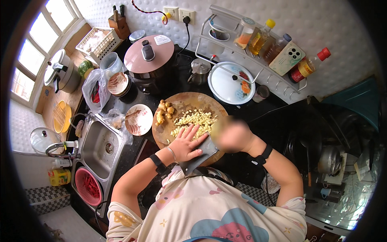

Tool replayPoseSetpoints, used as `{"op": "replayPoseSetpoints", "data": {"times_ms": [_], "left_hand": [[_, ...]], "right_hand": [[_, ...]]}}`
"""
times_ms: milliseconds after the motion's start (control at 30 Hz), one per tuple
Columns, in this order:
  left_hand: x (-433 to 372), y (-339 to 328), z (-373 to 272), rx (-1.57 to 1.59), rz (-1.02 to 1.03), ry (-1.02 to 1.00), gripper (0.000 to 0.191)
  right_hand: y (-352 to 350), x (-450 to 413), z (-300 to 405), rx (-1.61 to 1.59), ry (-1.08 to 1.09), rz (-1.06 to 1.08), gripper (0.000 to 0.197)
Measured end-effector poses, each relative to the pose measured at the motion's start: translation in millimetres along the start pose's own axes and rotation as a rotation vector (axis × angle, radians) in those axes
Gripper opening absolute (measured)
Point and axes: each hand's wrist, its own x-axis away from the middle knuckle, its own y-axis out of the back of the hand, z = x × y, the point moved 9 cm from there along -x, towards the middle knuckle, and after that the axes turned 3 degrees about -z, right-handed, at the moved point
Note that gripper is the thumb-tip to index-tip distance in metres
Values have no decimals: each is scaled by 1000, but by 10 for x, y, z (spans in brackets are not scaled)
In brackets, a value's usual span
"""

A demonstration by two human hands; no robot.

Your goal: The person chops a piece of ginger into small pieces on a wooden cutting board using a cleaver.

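Pale chopped pieces (198, 118), perhaps garlic or ginger, lie spread over a round wooden chopping board (164, 136). Fresh ginger root (164, 112) sits at the board's left rim. A cleaver's broad dark blade (202, 155) slants across the near side of the board. My left hand (185, 145) is spread flat, its fingertips at the chopped pieces and its thumb and forefinger against the blade. At the blade's right end is my right hand (234, 136), closed around the cleaver; blur hides its fingers and the handle.
Left of the board stand a stained bowl (139, 119) and a steel sink (101, 148). A pink colander (87, 184) holds red chillies. Behind are a pressure cooker (151, 56) and a lidded enamel basin (231, 83), under a wall rack (229, 45) of bottles. A wok (302, 121) is at right.
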Motion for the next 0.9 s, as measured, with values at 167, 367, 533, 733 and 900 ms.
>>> {"op": "replayPoseSetpoints", "data": {"times_ms": [167, 367, 533, 733, 900], "left_hand": [[99, -102, 289, -100, 218, 220, 64], [324, 262, 814, 160, -91, 397, 64], [322, 379, 487, -105, -358, 279, 74], [60, -176, -242, -263, -256, -33, 80], [21, -404, -452, -250, -292, -252, 79]], "right_hand": [[38, 205, -40, -55, -74, 52, 15], [-192, 900, -252, -364, -806, 198, 14], [-704, 1432, 113, -1147, -1473, 206, 30], [-732, 1290, 563, -1580, -1844, 27, 22], [-642, 1192, 824, -1653, -1878, 58, 23]]}}
